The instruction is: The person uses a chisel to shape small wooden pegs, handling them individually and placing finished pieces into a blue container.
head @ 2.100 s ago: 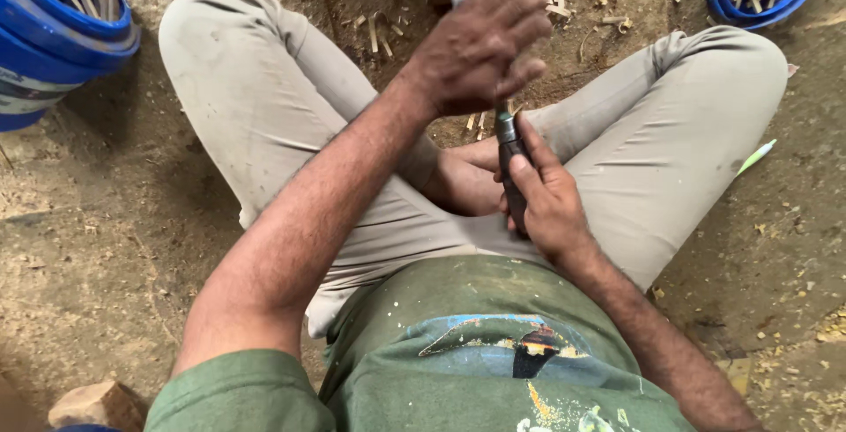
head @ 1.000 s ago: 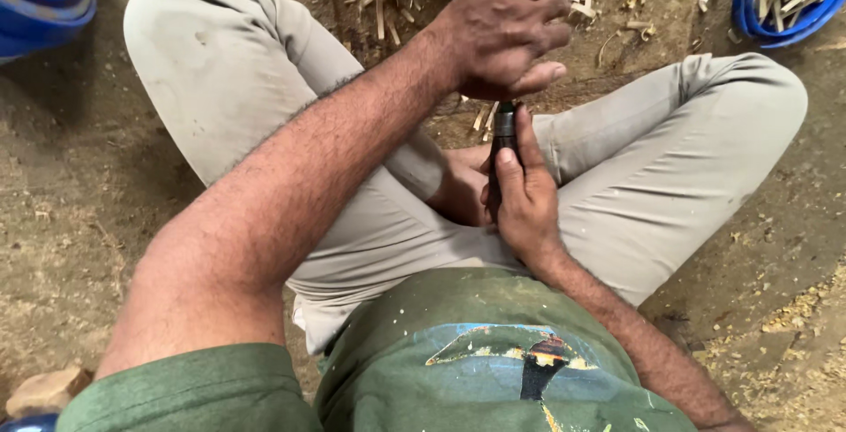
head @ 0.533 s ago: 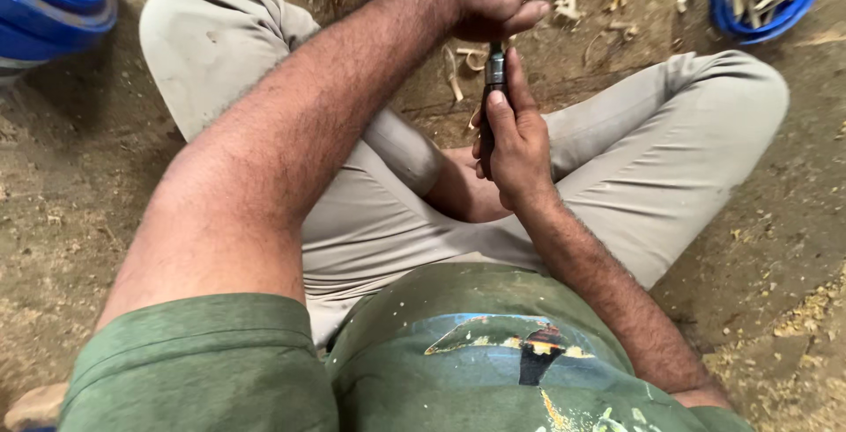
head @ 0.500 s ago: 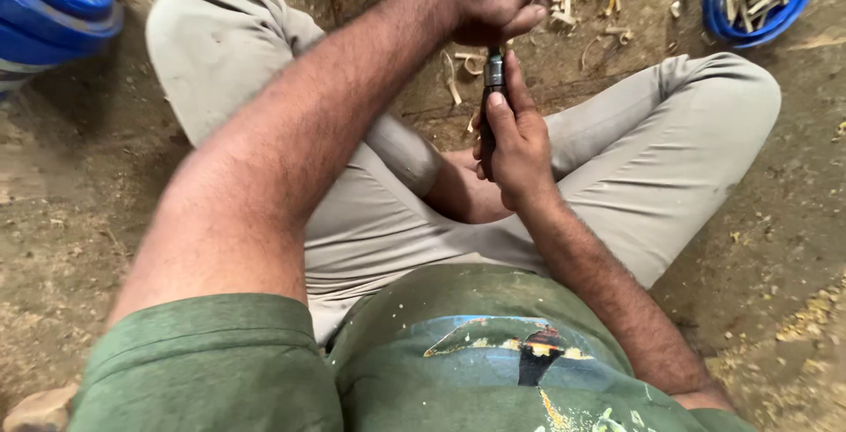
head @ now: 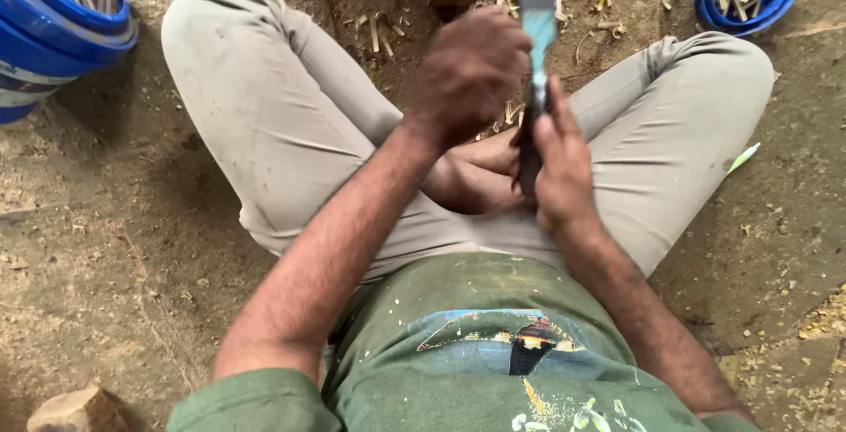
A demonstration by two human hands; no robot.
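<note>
In the head view, the right hand (head: 560, 163) was wrapped tight round a knife (head: 534, 71), blade pointing up between the knees. The left hand (head: 467, 75) was clenched just beside the blade; what it pinched was hidden. Blue buckets (head: 62, 36) stood at the ground's far corners.

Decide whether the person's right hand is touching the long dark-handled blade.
Touching. The head view shows the right hand wrapped round the dark handle of the blade, fingers closed on it with no gap.
</note>
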